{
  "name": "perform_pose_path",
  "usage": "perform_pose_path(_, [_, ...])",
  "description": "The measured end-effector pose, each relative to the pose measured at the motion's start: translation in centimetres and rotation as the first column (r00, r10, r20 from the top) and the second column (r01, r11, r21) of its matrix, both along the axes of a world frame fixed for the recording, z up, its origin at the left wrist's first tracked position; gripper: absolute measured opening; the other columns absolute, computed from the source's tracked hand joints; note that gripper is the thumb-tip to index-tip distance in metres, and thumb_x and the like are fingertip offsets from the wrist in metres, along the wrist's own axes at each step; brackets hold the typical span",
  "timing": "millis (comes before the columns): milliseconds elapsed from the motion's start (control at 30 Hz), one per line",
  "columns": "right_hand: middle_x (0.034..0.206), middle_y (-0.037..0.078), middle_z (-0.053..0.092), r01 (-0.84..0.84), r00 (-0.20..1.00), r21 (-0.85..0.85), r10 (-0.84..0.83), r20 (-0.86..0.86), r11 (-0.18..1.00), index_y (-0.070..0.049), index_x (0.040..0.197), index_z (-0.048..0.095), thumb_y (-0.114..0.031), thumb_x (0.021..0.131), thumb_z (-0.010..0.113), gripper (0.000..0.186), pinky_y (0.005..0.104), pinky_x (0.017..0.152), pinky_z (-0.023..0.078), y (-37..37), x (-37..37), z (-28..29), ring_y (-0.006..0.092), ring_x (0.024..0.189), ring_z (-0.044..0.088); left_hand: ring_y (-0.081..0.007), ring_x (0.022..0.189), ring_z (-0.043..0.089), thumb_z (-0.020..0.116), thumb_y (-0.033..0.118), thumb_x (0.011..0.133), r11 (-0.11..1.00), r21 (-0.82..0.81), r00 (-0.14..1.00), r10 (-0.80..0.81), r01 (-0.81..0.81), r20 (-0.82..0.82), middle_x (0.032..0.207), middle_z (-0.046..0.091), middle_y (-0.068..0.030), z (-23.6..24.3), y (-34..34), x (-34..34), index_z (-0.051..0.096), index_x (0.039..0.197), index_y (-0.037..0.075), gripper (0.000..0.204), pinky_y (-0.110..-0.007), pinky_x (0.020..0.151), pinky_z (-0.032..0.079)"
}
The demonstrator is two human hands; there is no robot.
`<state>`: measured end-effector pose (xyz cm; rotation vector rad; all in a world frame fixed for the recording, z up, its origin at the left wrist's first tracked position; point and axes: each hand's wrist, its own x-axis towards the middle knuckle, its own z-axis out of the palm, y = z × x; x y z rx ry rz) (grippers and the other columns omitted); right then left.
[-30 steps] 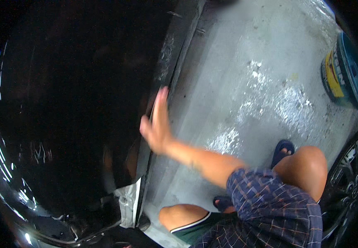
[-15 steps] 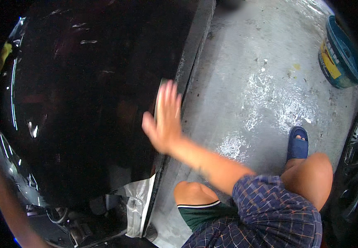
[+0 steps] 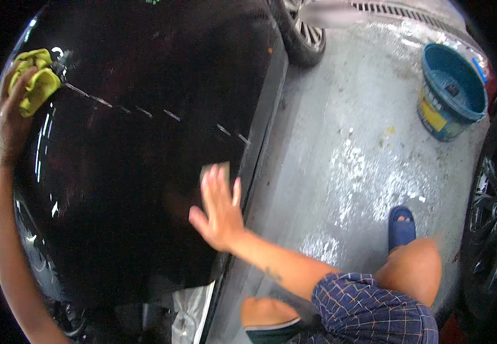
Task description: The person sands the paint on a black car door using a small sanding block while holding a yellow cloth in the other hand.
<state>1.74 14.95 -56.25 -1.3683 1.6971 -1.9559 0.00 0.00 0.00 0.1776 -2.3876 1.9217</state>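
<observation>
A glossy black car side panel [image 3: 133, 189] fills the left of the view. My right hand [image 3: 221, 212] lies on it near the lower edge, fingers stretched out flat and thumb spread. Under its fingertips shows the edge of a small flat greyish-beige piece [image 3: 224, 167]; the rest is hidden, and its kind cannot be made out. At the far left, my left hand [image 3: 14, 123] is closed around a bunched yellow-green cloth [image 3: 43, 86] against the panel. Whitish wet streaks [image 3: 96, 99] run from beside the cloth across the panel.
A blue-green bucket [image 3: 452, 94] stands on the wet grey floor [image 3: 340, 143] at the upper right. One car wheel [image 3: 311, 34] is at the top, another [image 3: 486, 212] at the right edge. My foot wears a blue slide sandal [image 3: 402, 226]. A silvery door sill [image 3: 188, 312] shows at the bottom.
My right hand sits lower in the picture, the flat piece still under its fingers. My left hand and cloth have come clearly into view. White wet streaks now cross the panel; the view has shifted.
</observation>
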Motion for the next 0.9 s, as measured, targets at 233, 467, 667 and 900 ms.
perform_pose_path(233, [0.183, 0.022, 0.016, 0.198, 0.946, -0.088, -0.167, 0.277, 0.976, -0.005, 0.176, 0.022, -0.035, 0.116, 0.05, 0.073, 0.0634, 0.134, 0.013, -7.1, -10.6, -0.9, 0.0415, 0.171, 0.009, -0.0387, 0.145, 0.057, 0.088, 0.006, 0.081, 0.999, -0.033, 0.995, -0.014, 0.01, -0.102, 0.158, 0.057, -0.0123, -3.7, 2.6, -2.2, 0.071, 0.137, 0.018, 0.06, -0.049, 0.12, 0.05])
perform_pose_path(467, [0.174, 0.025, 0.039, -0.037, 0.977, -0.246, 0.086, 0.193, 0.969, -0.002, 0.164, 0.048, 0.001, 0.103, 0.063, 0.062, 0.0515, 0.131, 0.034, 3.8, 2.1, -6.4, 0.0451, 0.163, 0.034, -0.0399, 0.141, 0.058, 0.088, 0.011, 0.08, 1.0, 0.004, 0.994, -0.008, 0.008, -0.112, 0.153, 0.059, -0.0139, -4.5, 3.7, -2.5, 0.072, 0.131, 0.015, 0.053, -0.051, 0.118, 0.05])
perform_pose_path(667, [0.132, 0.02, 0.072, 0.0, 0.919, -0.149, 0.059, 0.391, 0.989, -0.003, 0.123, 0.072, 0.001, 0.105, 0.061, 0.022, 0.0449, 0.108, 0.055, 5.0, -3.1, -4.7, 0.0406, 0.127, 0.068, -0.0425, 0.137, 0.058, 0.091, 0.016, 0.077, 0.996, 0.08, 0.994, -0.022, 0.031, -0.108, 0.15, 0.058, -0.0156, -4.5, 4.3, -2.7, 0.071, 0.134, 0.015, 0.06, -0.052, 0.116, 0.049])
perform_pose_path(900, [0.095, 0.017, 0.077, 0.045, 0.686, 0.533, -0.414, 0.599, 0.845, -0.007, 0.109, 0.07, -0.009, 0.103, 0.057, 0.015, 0.0464, 0.085, 0.058, 6.2, -10.9, -5.0, 0.0353, 0.097, 0.075, -0.048, 0.13, 0.06, 0.088, 0.02, 0.067, 0.957, 0.288, 0.998, 0.009, 0.009, -0.06, 0.143, 0.062, -0.0196, -4.8, 5.7, -2.1, 0.074, 0.127, 0.016, 0.062, -0.064, 0.109, 0.05])
